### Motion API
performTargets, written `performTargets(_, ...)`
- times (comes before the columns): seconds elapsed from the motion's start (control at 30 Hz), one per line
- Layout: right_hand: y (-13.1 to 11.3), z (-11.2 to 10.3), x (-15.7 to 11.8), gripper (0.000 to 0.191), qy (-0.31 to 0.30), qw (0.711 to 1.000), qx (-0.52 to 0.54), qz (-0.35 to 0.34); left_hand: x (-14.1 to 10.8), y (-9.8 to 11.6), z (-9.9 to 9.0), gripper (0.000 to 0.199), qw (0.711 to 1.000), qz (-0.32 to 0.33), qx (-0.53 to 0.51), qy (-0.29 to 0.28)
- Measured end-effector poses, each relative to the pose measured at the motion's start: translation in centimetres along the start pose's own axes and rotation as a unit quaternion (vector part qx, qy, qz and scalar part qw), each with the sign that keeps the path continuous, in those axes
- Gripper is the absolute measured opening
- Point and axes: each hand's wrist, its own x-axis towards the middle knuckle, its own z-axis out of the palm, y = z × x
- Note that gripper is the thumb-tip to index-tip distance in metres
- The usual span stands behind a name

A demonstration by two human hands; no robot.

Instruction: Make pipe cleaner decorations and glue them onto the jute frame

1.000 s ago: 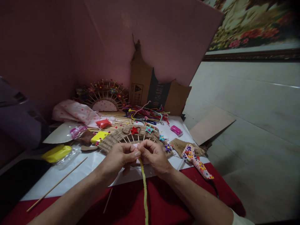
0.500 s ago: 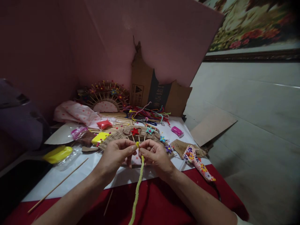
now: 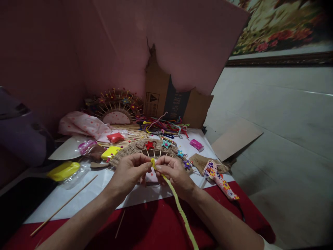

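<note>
Red-covered worktop [image 3: 145, 225], white sheet [image 3: 52, 198] over its far part, pink wall [image 3: 117, 52] behind. Left hand [image 3: 128, 175] and right hand [image 3: 177, 177] close together before a woven arch [image 3: 127, 151]; fingers of both pinch one end of a yellow fuzzy stem [image 3: 179, 207], long tail trailing down between the forearms. Progress, as judged: only the pinched tip looks bent, exact shape too small to tell; remaining length unworked. Arch already bears a red flower [image 3: 149, 145], turquoise flower [image 3: 166, 143] and purple flower [image 3: 187, 164].

Dim light, soft shadows on the red cloth [image 3: 145, 225], a thin glare streak on the tiled wall [image 3: 281, 114]
</note>
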Motion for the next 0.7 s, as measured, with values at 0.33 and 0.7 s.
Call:
performTargets(0.33, 0.05, -0.31, 0.33, 0.026, -0.014, 0.999, 0.01, 0.034, -0.03, 0.12, 0.11, 0.024, 1.0, -0.009, -0.011, -0.016)
performTargets(0.7, 0.34, -0.22, 0.31, 0.02, 0.033, 0.999, -0.023, -0.018, -0.13, 0.16, 0.48, 0.021, 1.0, -0.005, -0.027, 0.005)
